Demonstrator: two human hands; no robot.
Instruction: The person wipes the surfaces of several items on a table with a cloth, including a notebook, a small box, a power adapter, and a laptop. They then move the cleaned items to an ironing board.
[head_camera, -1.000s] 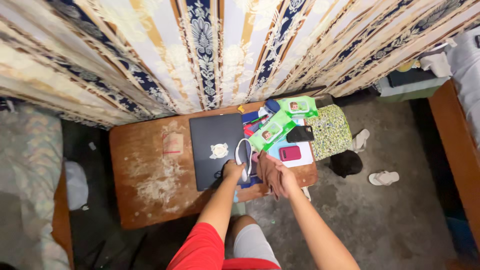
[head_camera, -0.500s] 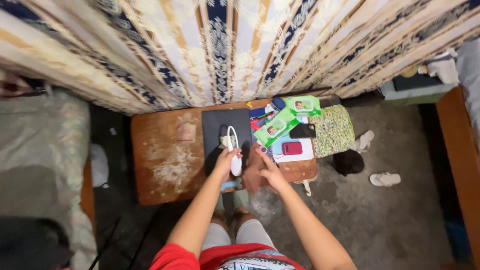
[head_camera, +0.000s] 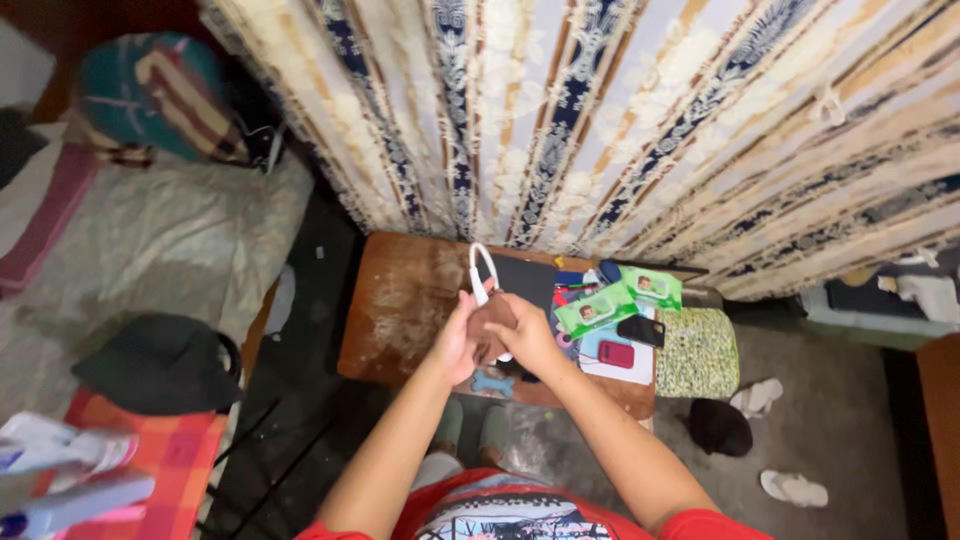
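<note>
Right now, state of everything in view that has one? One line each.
left hand: closed on the white looped device, lifted off the table
right hand: pressing the brown cloth against it
white looped device: held upright, loop on top
brown cloth: bunched around the device's lower part
laptop: lid shut, flat on table
green wipe packs: flaps closed
black phone: screen dark

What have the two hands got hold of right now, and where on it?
The left hand grips the lower end of a white looped device, whose loop rises clear above. The right hand presses a brown cloth against that lower end. The exact finger placement is hidden.
</note>
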